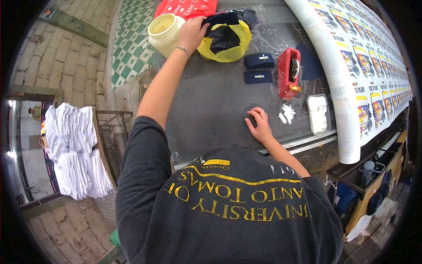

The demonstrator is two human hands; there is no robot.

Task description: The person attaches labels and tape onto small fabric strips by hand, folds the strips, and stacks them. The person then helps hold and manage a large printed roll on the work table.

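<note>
Up at the yellow plastic bag (244, 42), my left hand (192, 34) closes its fingers on a piece of dark cloth (222, 19) at the bag's opening. More dark cloth (224, 38) lies inside the bag. A cream jar (165, 33) stands just left of this hand. My right hand (260, 126) rests near the table's front edge, fingers apart and bent, with nothing visible in it. Two dark folded pieces with small labels, an upper one (259, 60) and a lower one (258, 76), lie between the bag and a red tape dispenser (289, 75).
Small white pieces (287, 114) and a clear pack of white items (317, 114) lie right of my right hand. A large printed roll (347, 110) borders the dark table (206, 105). A red bag (187, 8) is at the back; white garments (72, 149) are stacked left.
</note>
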